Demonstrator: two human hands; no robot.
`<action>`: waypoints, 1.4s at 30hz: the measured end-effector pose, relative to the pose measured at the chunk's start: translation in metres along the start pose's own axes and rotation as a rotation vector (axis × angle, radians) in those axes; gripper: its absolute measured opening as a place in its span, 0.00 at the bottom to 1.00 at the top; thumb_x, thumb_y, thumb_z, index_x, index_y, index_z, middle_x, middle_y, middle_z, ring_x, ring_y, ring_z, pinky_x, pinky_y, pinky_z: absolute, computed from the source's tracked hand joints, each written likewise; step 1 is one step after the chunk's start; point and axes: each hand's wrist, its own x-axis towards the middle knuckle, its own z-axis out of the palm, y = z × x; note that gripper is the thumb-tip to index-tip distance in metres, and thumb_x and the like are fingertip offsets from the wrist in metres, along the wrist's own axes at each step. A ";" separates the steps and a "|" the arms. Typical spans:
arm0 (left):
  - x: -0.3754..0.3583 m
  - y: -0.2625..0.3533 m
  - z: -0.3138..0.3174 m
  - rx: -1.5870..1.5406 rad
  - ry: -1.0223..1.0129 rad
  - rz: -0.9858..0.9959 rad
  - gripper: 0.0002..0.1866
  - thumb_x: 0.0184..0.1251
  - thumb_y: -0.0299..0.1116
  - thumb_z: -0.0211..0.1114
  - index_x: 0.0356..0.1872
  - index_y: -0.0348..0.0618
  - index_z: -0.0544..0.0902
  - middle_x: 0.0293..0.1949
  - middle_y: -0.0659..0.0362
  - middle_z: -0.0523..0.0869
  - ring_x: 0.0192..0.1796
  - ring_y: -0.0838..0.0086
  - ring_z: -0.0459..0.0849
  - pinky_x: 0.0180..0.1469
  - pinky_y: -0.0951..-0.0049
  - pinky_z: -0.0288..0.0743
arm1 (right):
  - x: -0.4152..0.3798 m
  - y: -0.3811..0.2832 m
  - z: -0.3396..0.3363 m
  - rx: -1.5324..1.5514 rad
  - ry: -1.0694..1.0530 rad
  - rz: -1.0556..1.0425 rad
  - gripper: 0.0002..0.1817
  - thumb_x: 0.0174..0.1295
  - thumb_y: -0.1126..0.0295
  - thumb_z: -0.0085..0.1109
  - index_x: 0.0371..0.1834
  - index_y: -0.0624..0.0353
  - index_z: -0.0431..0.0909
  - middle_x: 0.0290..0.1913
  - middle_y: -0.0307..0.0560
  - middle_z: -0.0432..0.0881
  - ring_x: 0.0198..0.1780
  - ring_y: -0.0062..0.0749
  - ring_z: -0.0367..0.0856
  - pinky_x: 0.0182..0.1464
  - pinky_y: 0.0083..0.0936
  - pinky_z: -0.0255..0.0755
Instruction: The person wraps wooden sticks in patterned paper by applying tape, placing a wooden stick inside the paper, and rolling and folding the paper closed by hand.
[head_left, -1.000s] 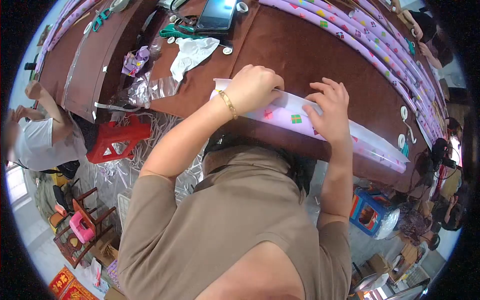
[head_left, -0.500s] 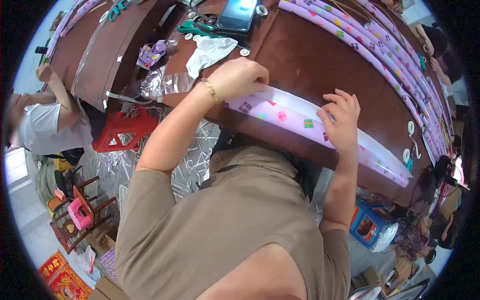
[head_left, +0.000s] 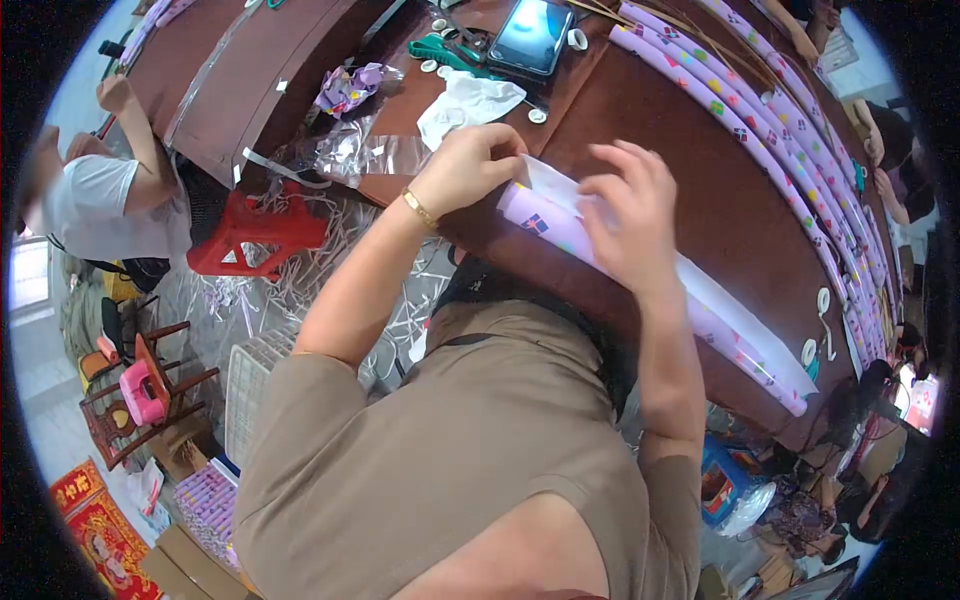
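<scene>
A long roll of lilac wrapping paper (head_left: 729, 340) printed with small gift boxes lies along the table's near edge, its white inner side showing as a loose flap. My left hand (head_left: 468, 172), with a gold bracelet at the wrist, is closed at the roll's left end, thumb and fingers pinching the corner of the paper. Over the middle of the roll hovers my right hand (head_left: 632, 220), slightly blurred, fingers apart and bent above the flap. It partly hides the printed side.
Rolled lilac tubes (head_left: 760, 125) lie at the table's right. Behind my left hand are a white cloth (head_left: 468, 103), green scissors (head_left: 445, 52), a phone (head_left: 532, 38) and crumpled paper (head_left: 350, 88). White tape rolls (head_left: 823, 300) sit far right. A person (head_left: 105, 195) is beside a red stool (head_left: 255, 235).
My right hand has lifted off the roll and moved left toward my left hand. My left hand has shifted slightly along with the roll's end. The whole view has shifted a little.
</scene>
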 end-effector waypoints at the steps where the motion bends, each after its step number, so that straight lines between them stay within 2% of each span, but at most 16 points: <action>1: -0.001 0.000 0.001 0.000 0.005 -0.001 0.10 0.60 0.29 0.68 0.40 0.34 0.85 0.32 0.57 0.87 0.35 0.78 0.83 0.41 0.75 0.77 | 0.009 -0.007 0.012 0.015 0.017 -0.025 0.07 0.50 0.73 0.66 0.33 0.53 0.82 0.58 0.45 0.78 0.66 0.47 0.71 0.67 0.44 0.60; 3: -0.001 0.001 0.002 -0.057 0.017 -0.015 0.16 0.58 0.29 0.67 0.47 0.36 0.84 0.33 0.54 0.89 0.35 0.72 0.87 0.42 0.71 0.80 | 0.022 -0.013 0.033 0.034 0.034 -0.055 0.07 0.51 0.73 0.67 0.33 0.53 0.82 0.58 0.45 0.78 0.66 0.47 0.71 0.67 0.45 0.61; 4: -0.001 0.000 0.005 -0.055 0.023 -0.017 0.16 0.58 0.29 0.67 0.47 0.36 0.84 0.33 0.54 0.89 0.35 0.72 0.87 0.42 0.71 0.80 | 0.028 -0.014 0.041 0.023 0.049 -0.045 0.06 0.51 0.72 0.67 0.33 0.53 0.82 0.57 0.45 0.78 0.65 0.47 0.71 0.66 0.45 0.61; 6: -0.001 -0.003 0.011 -0.263 0.126 0.005 0.22 0.61 0.25 0.69 0.57 0.38 0.78 0.32 0.61 0.84 0.36 0.82 0.81 0.40 0.78 0.77 | 0.032 -0.015 0.050 0.016 0.060 -0.041 0.06 0.51 0.72 0.67 0.33 0.54 0.82 0.56 0.45 0.79 0.64 0.47 0.71 0.66 0.44 0.61; 7: -0.001 -0.005 0.008 -0.268 0.085 -0.023 0.25 0.61 0.25 0.68 0.61 0.36 0.75 0.32 0.62 0.84 0.35 0.82 0.81 0.40 0.79 0.78 | 0.032 -0.014 0.052 -0.005 0.088 -0.024 0.06 0.51 0.72 0.66 0.33 0.54 0.82 0.55 0.45 0.79 0.63 0.46 0.72 0.65 0.44 0.62; 11: 0.004 -0.009 0.005 -0.253 0.052 -0.084 0.20 0.60 0.26 0.69 0.54 0.33 0.79 0.32 0.62 0.84 0.35 0.82 0.81 0.39 0.79 0.77 | 0.033 -0.011 0.052 -0.025 0.108 0.016 0.06 0.52 0.73 0.66 0.33 0.55 0.82 0.52 0.44 0.80 0.61 0.45 0.74 0.62 0.42 0.64; 13: 0.007 -0.005 0.000 -0.139 -0.031 -0.132 0.13 0.59 0.26 0.69 0.44 0.32 0.83 0.32 0.62 0.85 0.36 0.82 0.81 0.40 0.80 0.77 | 0.037 -0.012 0.050 -0.036 0.113 0.005 0.06 0.52 0.73 0.67 0.33 0.55 0.82 0.52 0.43 0.81 0.60 0.44 0.74 0.62 0.42 0.64; 14: 0.008 -0.006 -0.001 -0.142 -0.031 -0.130 0.13 0.59 0.26 0.69 0.44 0.32 0.83 0.32 0.62 0.85 0.36 0.82 0.81 0.40 0.80 0.77 | 0.039 -0.012 0.050 -0.044 0.123 -0.007 0.06 0.52 0.73 0.67 0.33 0.54 0.82 0.52 0.43 0.81 0.60 0.44 0.74 0.62 0.42 0.64; 16: 0.008 -0.007 -0.001 -0.197 -0.045 -0.154 0.07 0.60 0.27 0.70 0.36 0.34 0.85 0.32 0.62 0.86 0.36 0.83 0.81 0.41 0.80 0.76 | 0.041 -0.011 0.052 -0.053 0.124 -0.010 0.06 0.52 0.73 0.67 0.33 0.54 0.82 0.52 0.43 0.81 0.60 0.44 0.74 0.61 0.42 0.64; 17: 0.008 -0.008 -0.001 -0.200 -0.042 -0.155 0.07 0.60 0.27 0.70 0.36 0.34 0.85 0.32 0.62 0.86 0.36 0.83 0.81 0.41 0.80 0.76 | 0.042 -0.011 0.054 -0.059 0.125 -0.012 0.06 0.52 0.72 0.67 0.32 0.54 0.82 0.52 0.43 0.81 0.60 0.44 0.74 0.61 0.42 0.64; 19: 0.007 -0.012 0.000 -0.307 -0.042 -0.084 0.09 0.56 0.30 0.69 0.36 0.36 0.87 0.31 0.56 0.89 0.35 0.76 0.86 0.42 0.73 0.80 | 0.043 -0.011 0.054 -0.063 0.116 -0.011 0.06 0.51 0.72 0.67 0.32 0.54 0.82 0.52 0.43 0.81 0.61 0.44 0.74 0.62 0.43 0.63; 23: 0.005 -0.011 -0.001 -0.314 -0.055 -0.061 0.09 0.57 0.30 0.69 0.37 0.37 0.87 0.30 0.57 0.89 0.34 0.78 0.85 0.41 0.74 0.80 | 0.043 -0.013 0.053 -0.108 0.089 -0.026 0.05 0.51 0.71 0.68 0.31 0.54 0.82 0.54 0.43 0.81 0.62 0.44 0.73 0.66 0.47 0.60; 25: 0.003 -0.007 -0.003 -0.280 -0.092 -0.075 0.07 0.62 0.28 0.69 0.38 0.35 0.86 0.32 0.64 0.86 0.37 0.83 0.81 0.42 0.80 0.76 | 0.042 -0.012 0.055 -0.124 0.083 -0.035 0.05 0.51 0.71 0.68 0.31 0.53 0.83 0.54 0.43 0.81 0.62 0.44 0.72 0.67 0.48 0.59; 30: 0.003 -0.010 -0.003 -0.253 -0.090 -0.054 0.07 0.62 0.28 0.69 0.38 0.35 0.86 0.32 0.63 0.87 0.36 0.83 0.81 0.42 0.80 0.77 | 0.044 -0.011 0.054 -0.101 0.081 -0.028 0.03 0.51 0.71 0.67 0.29 0.53 0.83 0.55 0.43 0.81 0.63 0.45 0.72 0.69 0.50 0.57; 38: 0.003 -0.010 -0.004 -0.272 -0.117 -0.060 0.08 0.64 0.28 0.69 0.40 0.34 0.86 0.34 0.61 0.88 0.37 0.83 0.82 0.41 0.80 0.77 | 0.043 -0.004 0.054 0.014 0.162 0.074 0.02 0.50 0.73 0.64 0.27 0.55 0.81 0.51 0.44 0.84 0.60 0.45 0.75 0.65 0.41 0.63; 42: 0.005 -0.003 -0.011 -0.331 -0.043 -0.172 0.11 0.68 0.30 0.65 0.45 0.33 0.87 0.35 0.60 0.89 0.36 0.83 0.83 0.38 0.81 0.77 | 0.041 0.004 0.047 -0.005 0.262 0.159 0.01 0.51 0.74 0.62 0.27 0.56 0.81 0.49 0.45 0.85 0.59 0.45 0.77 0.64 0.40 0.65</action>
